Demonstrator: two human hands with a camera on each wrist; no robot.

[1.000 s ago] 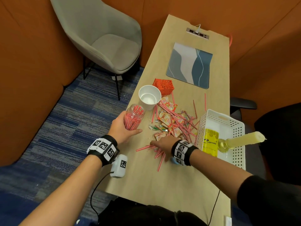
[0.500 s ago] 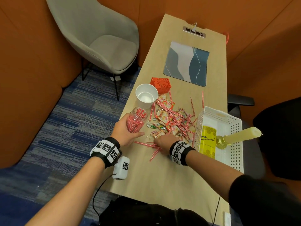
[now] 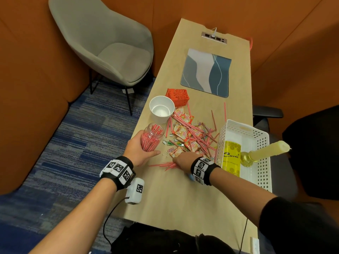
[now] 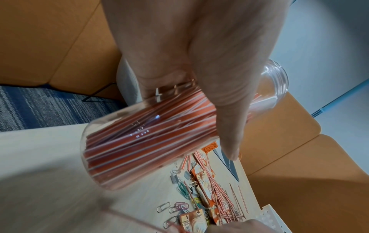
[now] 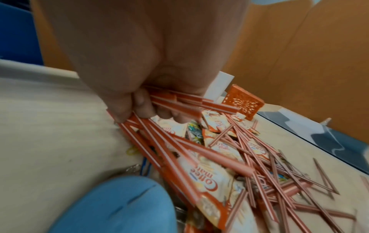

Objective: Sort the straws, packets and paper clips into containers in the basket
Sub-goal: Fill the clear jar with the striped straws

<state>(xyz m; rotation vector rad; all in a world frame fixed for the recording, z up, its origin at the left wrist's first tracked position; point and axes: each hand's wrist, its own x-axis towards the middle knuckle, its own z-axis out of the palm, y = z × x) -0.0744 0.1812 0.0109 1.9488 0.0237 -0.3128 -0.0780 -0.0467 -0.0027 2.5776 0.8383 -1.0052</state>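
Observation:
My left hand (image 3: 142,152) grips a clear jar (image 3: 152,137) packed with red-and-white straws (image 4: 143,138), tilted near the table's left edge. Just right of it, my right hand (image 3: 183,160) lies on the table with its fingers (image 5: 143,108) curled round a bunch of loose straws (image 3: 163,165). Beyond both hands sits a heap of more straws (image 3: 200,138), orange packets (image 3: 185,118) and coloured paper clips (image 3: 169,143). A white perforated basket (image 3: 262,136) stands at the right. In the wrist view the gripped straws (image 5: 169,130) fan out over the packets (image 5: 209,176).
A white paper cup (image 3: 161,109) and a small orange lattice box (image 3: 178,95) stand behind the heap. The basket holds a yellow tin (image 3: 232,156) and a yellowish bottle (image 3: 266,150). A blue-grey mat (image 3: 206,72) lies farther back. A grey chair (image 3: 110,43) stands left of the table.
My right hand has raked the loose straws near the front edge together and curled around them. The left hand keeps the jar in much the same place.

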